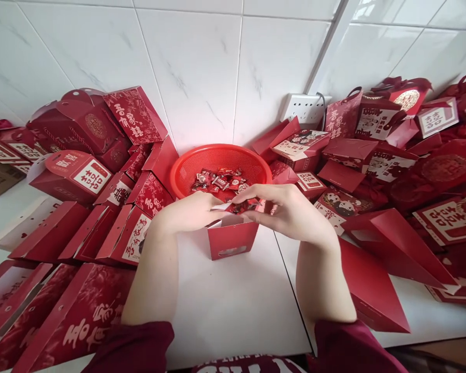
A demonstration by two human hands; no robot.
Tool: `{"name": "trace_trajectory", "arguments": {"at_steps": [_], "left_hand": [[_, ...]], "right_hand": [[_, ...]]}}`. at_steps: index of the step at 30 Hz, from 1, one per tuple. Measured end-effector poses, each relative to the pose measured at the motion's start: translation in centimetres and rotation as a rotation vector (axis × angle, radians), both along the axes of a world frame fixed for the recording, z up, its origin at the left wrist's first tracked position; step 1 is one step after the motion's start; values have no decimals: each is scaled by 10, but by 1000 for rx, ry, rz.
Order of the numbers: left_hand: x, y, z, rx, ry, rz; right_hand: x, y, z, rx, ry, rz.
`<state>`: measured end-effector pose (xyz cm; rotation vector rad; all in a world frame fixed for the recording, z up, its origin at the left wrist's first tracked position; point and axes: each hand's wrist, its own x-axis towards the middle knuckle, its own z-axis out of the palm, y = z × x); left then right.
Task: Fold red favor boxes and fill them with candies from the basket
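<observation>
A small red gift box [233, 241] stands upright on the white table, its top open and its pale inside partly showing. My left hand [200, 207] is at the box's left rim, closed on the edge, with its fingertips mostly hidden. Over the opening, my right hand [277, 207] curls around several red-wrapped candies [244, 206], held between thumb and fingers. Just behind the box sits a red plastic basket [182, 168] with a heap of wrapped candies [221, 181] in it.
Rows of red gift boxes [112, 228] crowd the left side. More red boxes and bags [345, 176] are piled on the right, some lying on their sides. A white power strip [305, 108] rests against the tiled wall [194, 67]. A dark seam crosses the table [229, 311].
</observation>
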<state>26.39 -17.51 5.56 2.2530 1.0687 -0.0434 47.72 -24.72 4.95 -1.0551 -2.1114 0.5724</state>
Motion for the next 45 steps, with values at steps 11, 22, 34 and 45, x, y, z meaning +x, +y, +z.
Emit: {"name": "trace_trajectory", "arguments": {"at_steps": [11,22,34,45], "left_hand": [[2,12,0,-41,8,85],[0,15,-7,-29,25,86],[-4,1,7,-7,75,45],[6,-47,12,130,105,-246]], "right_hand": [[-13,19,-17,105,-127,-99],[-8,18,-22,-47,-235,-166],[7,18,-15,-35,-165,-175],[35,-1,-1,43,-224,-294]]}}
